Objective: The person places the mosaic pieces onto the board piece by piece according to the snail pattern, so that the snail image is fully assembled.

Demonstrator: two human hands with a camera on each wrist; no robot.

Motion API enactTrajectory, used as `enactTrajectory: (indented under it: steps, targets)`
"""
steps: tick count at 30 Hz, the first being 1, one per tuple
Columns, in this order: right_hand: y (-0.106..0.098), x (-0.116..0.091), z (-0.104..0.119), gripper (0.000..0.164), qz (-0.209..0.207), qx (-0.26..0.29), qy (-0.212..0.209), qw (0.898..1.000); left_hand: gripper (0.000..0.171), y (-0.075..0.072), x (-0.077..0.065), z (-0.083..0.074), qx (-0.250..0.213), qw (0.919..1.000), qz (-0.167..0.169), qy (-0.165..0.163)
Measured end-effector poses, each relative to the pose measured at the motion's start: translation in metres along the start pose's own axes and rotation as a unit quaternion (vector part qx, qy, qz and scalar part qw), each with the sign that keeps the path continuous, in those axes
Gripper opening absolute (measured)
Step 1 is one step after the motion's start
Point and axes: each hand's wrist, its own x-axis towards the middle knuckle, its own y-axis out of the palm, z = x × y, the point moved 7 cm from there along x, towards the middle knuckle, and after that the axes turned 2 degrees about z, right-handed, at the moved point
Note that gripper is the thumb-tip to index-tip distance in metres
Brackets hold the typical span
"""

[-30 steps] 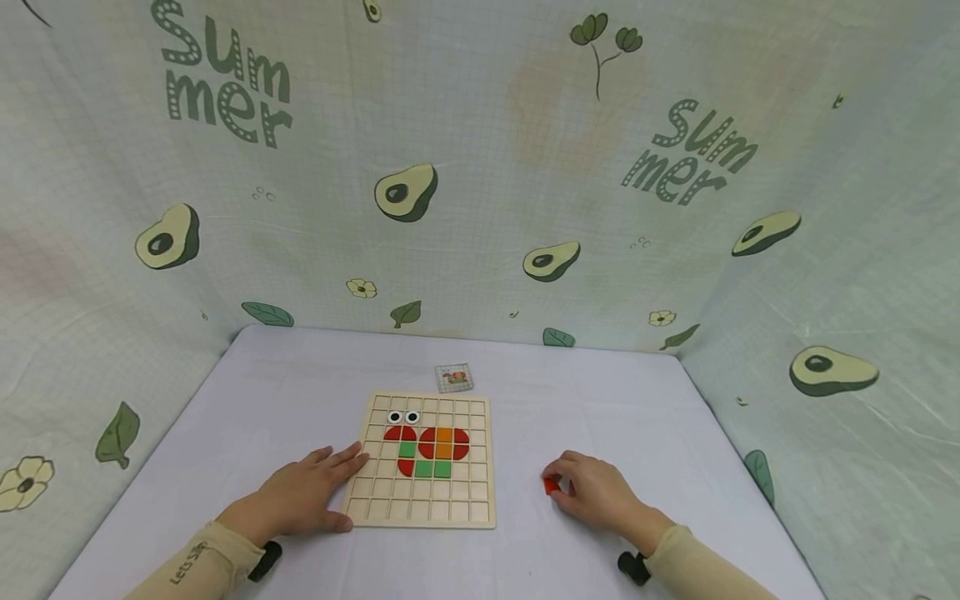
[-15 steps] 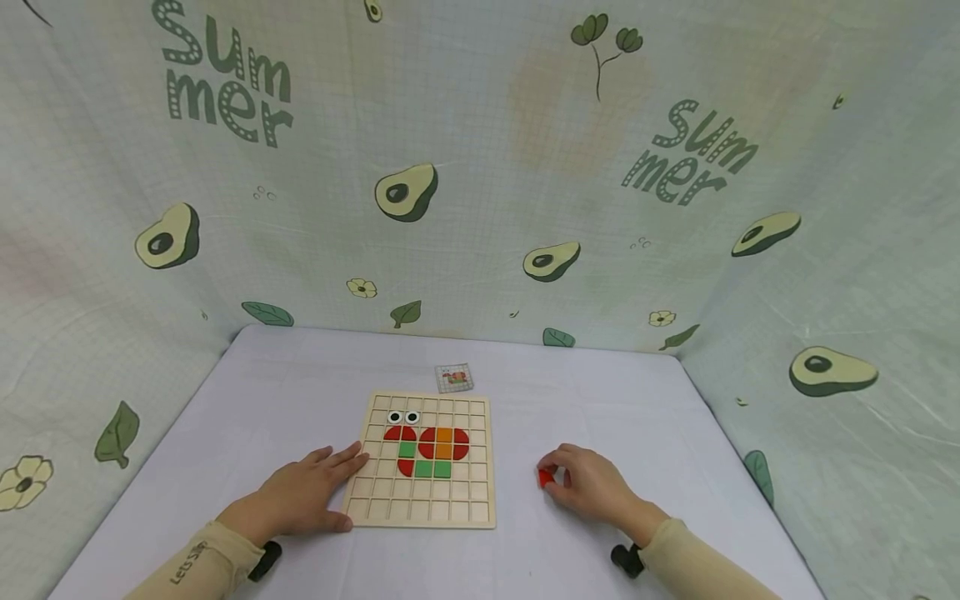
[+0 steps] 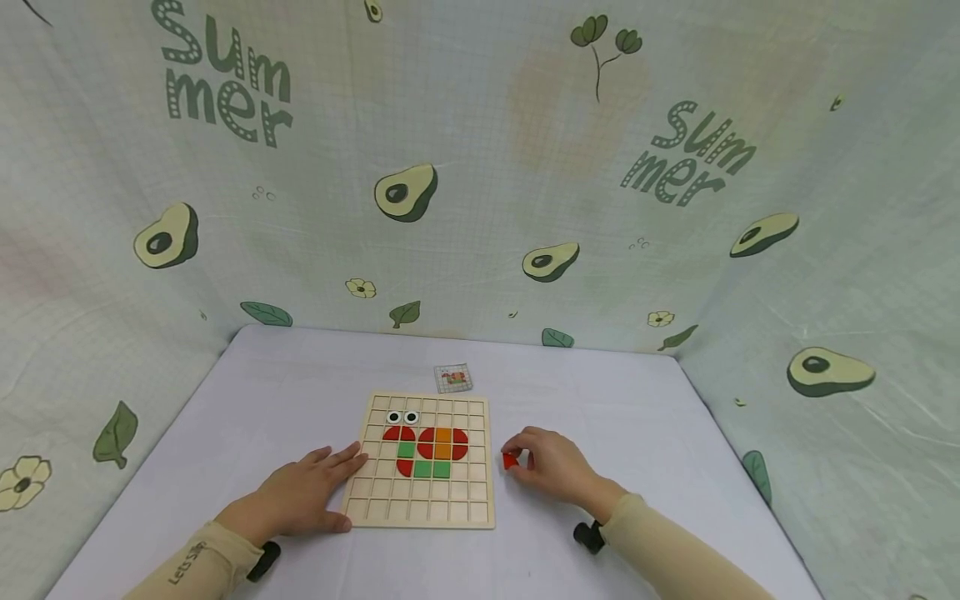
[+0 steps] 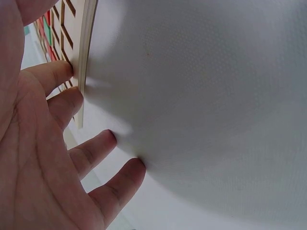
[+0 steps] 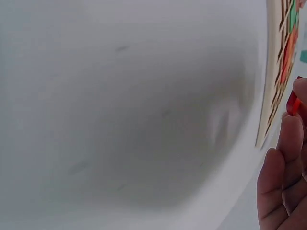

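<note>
A wooden grid board [image 3: 471, 503] lies flat on the table, with red, green and orange tiles [image 3: 443, 450] and two round eye pieces [image 3: 402, 417] set in its cells. My left hand [image 3: 303, 492] rests at the board's left edge with fingers spread; in the left wrist view some fingertips [image 4: 64, 72] touch the board's rim and others touch the cloth. Just off the board's right edge, my right hand [image 3: 558, 468] pinches a small red tile [image 3: 510, 460] between thumb and fingers. That red tile [image 5: 293, 103] is partly hidden by fingers in the right wrist view.
Behind the board lies a small picture card [image 3: 453, 378] printed with a coloured figure on a grid. A white cloth covers the table [image 3: 615, 400]. A printed fabric curtain [image 3: 480, 167] stands around its back and sides.
My right hand has moved left and slightly away from me, bringing the red tile close to the board's right edge. The left hand and the board have stayed in place.
</note>
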Motion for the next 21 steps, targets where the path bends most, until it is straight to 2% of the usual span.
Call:
enactTrajectory:
  steps: [10, 21]
  targets:
    - [0.014, 0.029, 0.028, 0.022, 0.024, 0.017, -0.015, 0.999, 0.091, -0.001, -0.001, 0.000, 0.001, 1.0000, -0.001, 0.003]
    - [0.030, 0.043, 0.047, 0.023, 0.036, 0.026, -0.020, 0.999, 0.092, 0.001, 0.001, 0.002, 0.003, 1.0000, 0.003, -0.005]
